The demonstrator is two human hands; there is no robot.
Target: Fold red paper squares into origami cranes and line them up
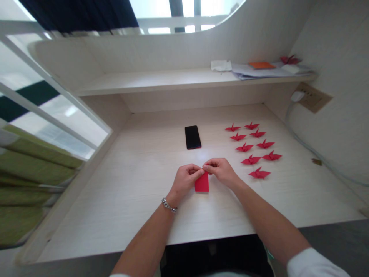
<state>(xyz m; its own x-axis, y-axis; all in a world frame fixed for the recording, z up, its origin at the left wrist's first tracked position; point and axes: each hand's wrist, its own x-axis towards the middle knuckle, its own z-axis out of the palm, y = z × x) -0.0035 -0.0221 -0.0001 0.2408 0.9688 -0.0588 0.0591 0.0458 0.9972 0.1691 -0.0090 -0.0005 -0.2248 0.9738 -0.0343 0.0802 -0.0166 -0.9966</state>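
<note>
Left hand (185, 179) and right hand (221, 170) meet, fingertips pinched together on the far edge of a red paper (201, 184) between and just below them; beneath both spreads a pale desk (138, 154); well beyond them runs a shelf (173, 79) bearing papers (240, 72); far left of the left hand hangs green cloth (34, 184); right of the right hand, near its forearm, stand nine red paper cranes (250, 160); just beyond both lies a black phone (192, 137).
</note>
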